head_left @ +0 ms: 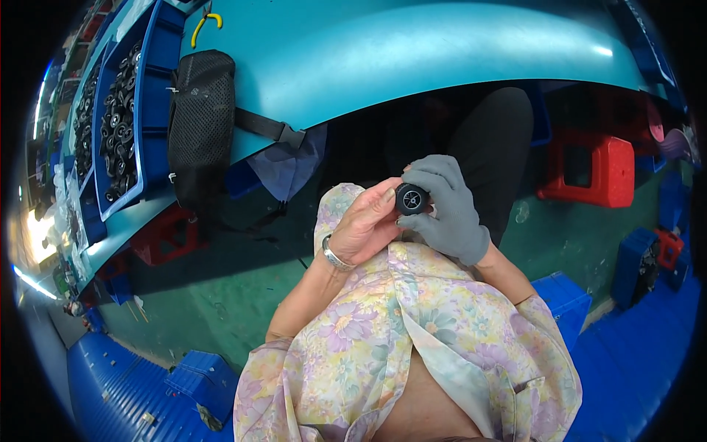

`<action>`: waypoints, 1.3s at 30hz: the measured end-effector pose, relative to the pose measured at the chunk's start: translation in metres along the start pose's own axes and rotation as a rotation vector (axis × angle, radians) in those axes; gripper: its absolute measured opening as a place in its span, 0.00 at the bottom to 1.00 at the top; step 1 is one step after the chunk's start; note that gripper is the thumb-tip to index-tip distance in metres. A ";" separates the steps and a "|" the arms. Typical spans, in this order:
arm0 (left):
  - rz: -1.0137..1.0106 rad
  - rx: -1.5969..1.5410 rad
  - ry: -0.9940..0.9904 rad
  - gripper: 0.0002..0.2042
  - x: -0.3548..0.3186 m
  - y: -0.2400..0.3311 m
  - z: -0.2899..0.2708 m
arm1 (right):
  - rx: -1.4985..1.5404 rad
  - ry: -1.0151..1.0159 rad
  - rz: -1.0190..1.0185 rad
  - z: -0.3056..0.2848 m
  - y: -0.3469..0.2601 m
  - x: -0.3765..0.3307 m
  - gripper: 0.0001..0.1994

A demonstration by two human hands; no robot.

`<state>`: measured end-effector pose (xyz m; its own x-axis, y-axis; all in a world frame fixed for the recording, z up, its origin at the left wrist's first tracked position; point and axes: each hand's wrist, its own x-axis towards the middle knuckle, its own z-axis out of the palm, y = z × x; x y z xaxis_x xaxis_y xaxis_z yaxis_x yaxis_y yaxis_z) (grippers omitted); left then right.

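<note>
A small black wheel [412,199] with a spoked hub is held up in front of my body, its round face toward me. My right hand [447,210], in a grey glove, grips the wheel from the right with thumb below and fingers above. From the other side my bare left hand [368,221] closes on it, fingertips against its left edge. A metal bracelet sits on my left wrist. Both hands are above my lap, over a flowered garment.
A blue-green table [412,55] curves across the far side. At its left stand blue bins [152,96] of black parts, a black mesh bag [202,110] and yellow-handled pliers [207,26]. A red stool [611,169] stands at right; blue crates [561,298] are on the floor.
</note>
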<state>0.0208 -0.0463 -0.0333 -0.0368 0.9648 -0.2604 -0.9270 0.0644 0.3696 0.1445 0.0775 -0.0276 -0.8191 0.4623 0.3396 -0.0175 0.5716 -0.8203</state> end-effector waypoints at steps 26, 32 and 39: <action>0.742 1.138 0.678 0.18 -0.128 0.199 0.027 | 0.768 -0.186 0.740 0.031 0.064 -0.022 0.16; 1.009 1.480 1.024 0.18 -0.134 0.382 -0.007 | 0.719 -0.179 0.756 0.036 0.064 -0.022 0.15; 1.091 1.961 1.164 0.16 -0.084 0.386 0.000 | 0.544 -0.231 0.686 0.038 0.062 -0.016 0.15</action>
<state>-0.3340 -0.1030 0.1311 -0.7141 0.4115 0.5663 0.6875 0.5648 0.4565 0.1350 0.0798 -0.1017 -0.8432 0.4019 -0.3570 0.2966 -0.2061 -0.9325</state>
